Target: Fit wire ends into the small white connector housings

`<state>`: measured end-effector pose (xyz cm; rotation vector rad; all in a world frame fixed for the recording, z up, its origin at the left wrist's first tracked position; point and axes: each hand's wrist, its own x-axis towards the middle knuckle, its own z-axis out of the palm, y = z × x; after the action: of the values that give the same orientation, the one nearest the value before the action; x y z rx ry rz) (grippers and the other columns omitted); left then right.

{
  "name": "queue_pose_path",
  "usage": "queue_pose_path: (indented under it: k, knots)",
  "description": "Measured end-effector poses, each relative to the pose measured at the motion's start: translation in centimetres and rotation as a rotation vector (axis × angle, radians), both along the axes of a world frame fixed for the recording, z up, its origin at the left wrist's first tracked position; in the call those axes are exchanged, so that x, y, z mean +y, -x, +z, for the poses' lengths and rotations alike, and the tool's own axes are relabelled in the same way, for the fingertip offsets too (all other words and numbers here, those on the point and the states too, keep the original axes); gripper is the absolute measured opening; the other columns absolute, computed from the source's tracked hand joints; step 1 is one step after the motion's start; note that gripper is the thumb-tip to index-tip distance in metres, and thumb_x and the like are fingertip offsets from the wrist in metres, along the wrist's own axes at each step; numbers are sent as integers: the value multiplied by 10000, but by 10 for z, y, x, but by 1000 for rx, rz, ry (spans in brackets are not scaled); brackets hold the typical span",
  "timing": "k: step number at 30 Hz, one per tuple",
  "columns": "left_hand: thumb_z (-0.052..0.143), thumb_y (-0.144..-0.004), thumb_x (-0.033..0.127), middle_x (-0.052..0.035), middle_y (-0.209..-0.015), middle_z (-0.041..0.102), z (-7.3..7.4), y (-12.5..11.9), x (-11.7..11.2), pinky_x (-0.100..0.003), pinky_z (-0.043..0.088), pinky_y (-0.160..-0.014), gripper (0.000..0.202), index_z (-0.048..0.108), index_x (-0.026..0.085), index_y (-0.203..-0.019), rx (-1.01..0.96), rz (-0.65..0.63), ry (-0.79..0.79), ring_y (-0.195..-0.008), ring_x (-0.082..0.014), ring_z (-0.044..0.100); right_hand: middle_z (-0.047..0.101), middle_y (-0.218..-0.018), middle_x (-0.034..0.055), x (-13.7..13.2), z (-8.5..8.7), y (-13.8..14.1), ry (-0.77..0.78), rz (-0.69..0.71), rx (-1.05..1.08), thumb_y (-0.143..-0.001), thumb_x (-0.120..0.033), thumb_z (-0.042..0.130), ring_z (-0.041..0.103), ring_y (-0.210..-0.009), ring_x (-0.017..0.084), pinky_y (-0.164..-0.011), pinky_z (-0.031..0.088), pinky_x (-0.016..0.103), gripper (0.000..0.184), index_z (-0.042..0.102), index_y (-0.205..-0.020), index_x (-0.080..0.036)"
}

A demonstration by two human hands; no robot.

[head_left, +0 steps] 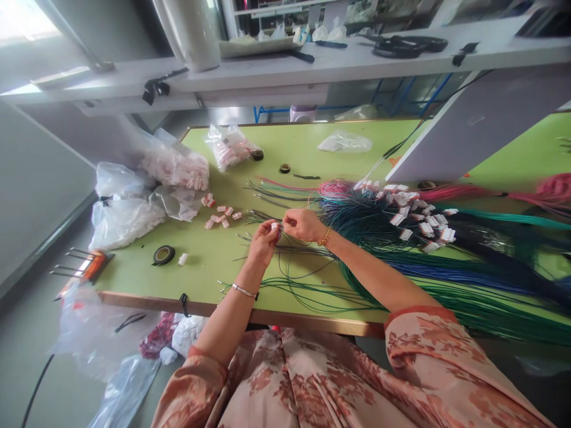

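Observation:
Over the middle of the green table, my left hand (266, 241) pinches a small white connector housing (274, 226) between thumb and fingers. Close against it on the right, my right hand (306, 225) has its fingertips pressed together; a thin wire seems to be in them, mostly hidden by the fingers. Dark wire ends (256, 215) lie fanned out behind and left of both hands. To the left sit several loose white-and-red connectors (223, 218). Right of my right hand is a heap of wires with white connectors (419, 217) on their ends.
Plastic bags of connectors (178, 166) stand at the table's left. Black tape rolls (163, 255) and a lone white connector (182, 259) lie nearby. Green wires (446, 297) run off to the right. A raised shelf (267, 74) spans the back, with a grey divider panel (468, 125) below.

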<state>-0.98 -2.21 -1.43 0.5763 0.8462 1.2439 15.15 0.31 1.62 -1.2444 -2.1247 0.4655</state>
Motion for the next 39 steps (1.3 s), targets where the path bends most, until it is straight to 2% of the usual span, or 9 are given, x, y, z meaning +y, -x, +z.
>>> queue_pose_path:
  k: [6,16,20,24,28,35,39]
  knots:
    - [871,-556,207,-14,-837,698,2,1,0,-225,451,-690,374,669,177,-870,55,-19,8,-734,-89,613,637,-647,5,0,-4,-2,95,37,140,-737,-240,573,518,-572,102,-566,354,214,110,635,-718,-151]
    - [920,-440,295,-4,-742,691,3,-1,-4,-248,482,-680,447,666,158,-782,181,7,23,-672,-90,611,594,-624,-2,-4,-9,4,86,69,163,-787,-258,553,455,-552,95,-550,325,216,148,619,-707,-152]
    - [915,-428,259,4,-729,676,3,0,-2,-250,475,-681,437,667,153,-772,172,35,26,-667,-88,603,617,-661,16,-4,-10,8,44,27,72,-815,-265,551,457,-572,103,-572,315,226,166,636,-729,-151]
    - [882,-485,222,-7,-773,686,3,3,0,-258,466,-701,390,669,160,-806,123,72,20,-700,-98,617,650,-724,33,-3,-7,9,39,30,20,-847,-255,521,493,-622,114,-600,320,230,185,664,-790,-154]
    - [860,-518,209,-17,-786,693,3,2,1,-266,460,-706,356,672,164,-816,126,85,20,-708,-105,620,644,-704,23,-3,-5,9,41,16,8,-837,-251,531,486,-600,110,-588,310,230,169,663,-792,-156]
    - [881,-480,215,0,-719,675,4,1,-4,-244,437,-658,361,678,156,-773,192,74,-8,-632,-79,576,639,-720,35,-6,-11,15,-20,-11,-79,-827,-244,524,470,-605,121,-594,301,243,146,625,-767,-158]
    - [886,-475,219,-6,-723,676,6,1,-3,-247,449,-667,369,681,154,-774,181,64,1,-649,-87,588,643,-744,39,-7,-5,13,-42,3,-116,-825,-241,520,492,-631,130,-612,310,251,129,610,-766,-169]
